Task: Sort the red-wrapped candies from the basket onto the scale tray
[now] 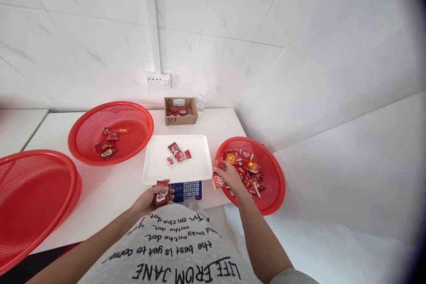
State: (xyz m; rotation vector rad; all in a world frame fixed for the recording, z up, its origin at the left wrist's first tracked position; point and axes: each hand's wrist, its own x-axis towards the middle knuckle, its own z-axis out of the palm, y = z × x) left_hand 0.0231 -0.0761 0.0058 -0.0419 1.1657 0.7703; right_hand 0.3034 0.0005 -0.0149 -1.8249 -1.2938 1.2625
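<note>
Near the front edge of the white tray (196, 171), my left hand (148, 199) is closed round a red candy packet (162, 196) with pale lettering. My right hand (229, 175) is over the left rim of the right red basket (278, 186), its fingers pinching small red snack packets (218, 181). That basket holds many red and yellow wrapped sweets (252, 166). On the tray lie a few small packets (179, 153), mostly red. Below the tray, the blue keypad of a scale (188, 191) shows in part.
A red basket (144, 142) at the back left holds several red packets (108, 144). Another red basket (36, 199) stands at far left. By the wall are a cardboard box (181, 120) of red packets and a clear plastic bottle (200, 103). A socket (158, 80) is on the wall.
</note>
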